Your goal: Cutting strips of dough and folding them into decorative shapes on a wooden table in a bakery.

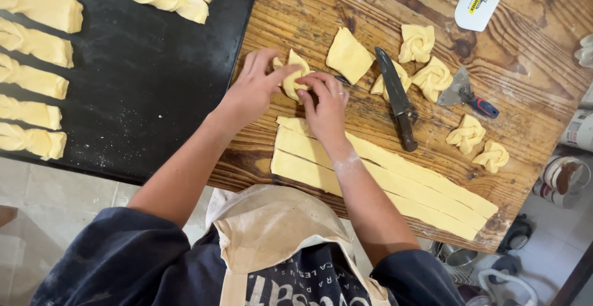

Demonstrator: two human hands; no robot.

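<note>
dough piece (293, 76) pinched between both hands (290, 93)

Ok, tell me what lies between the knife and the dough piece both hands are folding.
In the head view, a flat square of dough lies on the wooden board between the knife and the dough piece.

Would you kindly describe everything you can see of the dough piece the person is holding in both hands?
The dough piece is pale yellow, soft-looking and matte, partly folded, with a pointed corner sticking up at its top. It sits on the wooden table, just right of the black tray. The left hand grips its left side, thumb across the front; the right hand pinches its lower right edge. Fingers hide much of its shape.
</note>
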